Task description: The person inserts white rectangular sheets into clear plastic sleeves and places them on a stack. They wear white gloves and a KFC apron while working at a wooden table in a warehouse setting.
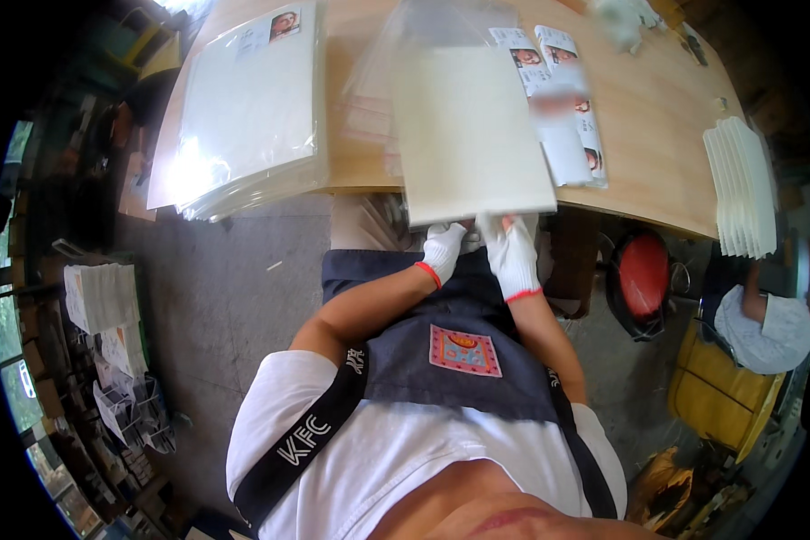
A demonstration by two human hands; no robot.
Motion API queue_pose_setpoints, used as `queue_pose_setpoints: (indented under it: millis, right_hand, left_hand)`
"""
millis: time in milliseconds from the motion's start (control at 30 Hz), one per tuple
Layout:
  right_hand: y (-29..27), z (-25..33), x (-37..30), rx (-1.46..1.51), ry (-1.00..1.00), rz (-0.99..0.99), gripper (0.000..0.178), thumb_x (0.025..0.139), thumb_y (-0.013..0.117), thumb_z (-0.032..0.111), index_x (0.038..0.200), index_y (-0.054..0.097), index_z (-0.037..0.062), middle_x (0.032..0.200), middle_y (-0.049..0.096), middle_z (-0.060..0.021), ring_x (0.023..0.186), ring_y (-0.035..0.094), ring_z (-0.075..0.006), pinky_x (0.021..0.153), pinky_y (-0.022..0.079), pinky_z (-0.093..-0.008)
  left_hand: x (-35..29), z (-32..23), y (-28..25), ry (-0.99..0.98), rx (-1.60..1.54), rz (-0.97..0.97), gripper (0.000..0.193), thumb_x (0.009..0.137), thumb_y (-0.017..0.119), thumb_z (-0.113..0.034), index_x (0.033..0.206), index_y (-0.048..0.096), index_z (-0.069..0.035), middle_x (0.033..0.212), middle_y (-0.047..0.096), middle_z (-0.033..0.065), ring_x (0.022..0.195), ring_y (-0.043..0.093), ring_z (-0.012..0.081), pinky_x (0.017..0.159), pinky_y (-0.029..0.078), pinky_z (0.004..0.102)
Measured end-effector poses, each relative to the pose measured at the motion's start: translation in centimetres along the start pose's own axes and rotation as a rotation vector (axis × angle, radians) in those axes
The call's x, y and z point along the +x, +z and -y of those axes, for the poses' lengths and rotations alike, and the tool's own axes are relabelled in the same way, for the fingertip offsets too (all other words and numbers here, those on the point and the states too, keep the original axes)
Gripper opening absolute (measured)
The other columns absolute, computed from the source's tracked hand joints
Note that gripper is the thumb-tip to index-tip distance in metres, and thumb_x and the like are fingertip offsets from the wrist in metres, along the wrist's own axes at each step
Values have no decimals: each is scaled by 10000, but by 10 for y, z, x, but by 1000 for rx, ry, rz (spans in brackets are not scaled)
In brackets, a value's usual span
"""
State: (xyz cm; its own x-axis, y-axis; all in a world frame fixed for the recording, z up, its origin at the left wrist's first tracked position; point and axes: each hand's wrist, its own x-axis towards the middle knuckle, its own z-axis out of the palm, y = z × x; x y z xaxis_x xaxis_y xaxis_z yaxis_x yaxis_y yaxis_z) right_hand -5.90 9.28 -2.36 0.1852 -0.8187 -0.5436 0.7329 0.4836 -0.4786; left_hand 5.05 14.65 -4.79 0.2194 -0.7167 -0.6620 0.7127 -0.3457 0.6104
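Note:
A flat, cream rectangular panel lies across the table's near edge, its closest side sticking out towards me. My left hand, in a white knitted glove with a red cuff, is closed at that near side, its fingertips partly hidden by the panel. Beside it my right hand, gloved the same way, grips the near edge. Clear plastic sleeves are spread partly beneath the panel. Just right of it lie narrow white printed labels with small portrait pictures, in two rows.
A stack of plastic-wrapped cream panels sits on the wooden table at left. More pale panels fan over the right edge. A red-seated stool and a yellow chair stand at right, near another person's arm.

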Motion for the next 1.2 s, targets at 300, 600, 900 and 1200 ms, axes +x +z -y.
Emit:
queue_pose_setpoints:
  millis: [300,600,900,1200]
  right_hand:
    - [43,5,-32,-698,194,411,301,963,461,193,1217,506,39,851,633,-99,676,619,-165,631,537,-292]
    - [78,-41,-16,-2054,-931,956,167,822,593,247,929,536,132,677,638,-71,585,639,-230,468,476,-379]
    - [71,16,-28,-1193,-18,634,76,848,570,104,885,593,41,708,641,-77,606,632,-174,512,501,-285]
    - [-174,197,-8,3048,-494,-536,278,757,583,205,931,684,13,1066,657,-147,903,655,-312,832,503,-425]
  left_hand:
    - [-30,-34,-55,-54,24,138,324,912,570,-267,1144,525,-44,1073,600,75,907,622,198,744,553,362]
    - [-37,-74,-99,206,280,90,292,906,545,-193,1049,568,61,942,648,136,761,647,187,692,552,288]
    - [-42,-82,-100,108,215,9,204,901,541,-160,949,596,31,919,670,126,728,643,155,627,533,261]
    - [-42,-89,-129,997,1244,-305,163,812,635,-78,975,637,-64,908,636,87,792,590,249,719,470,310]
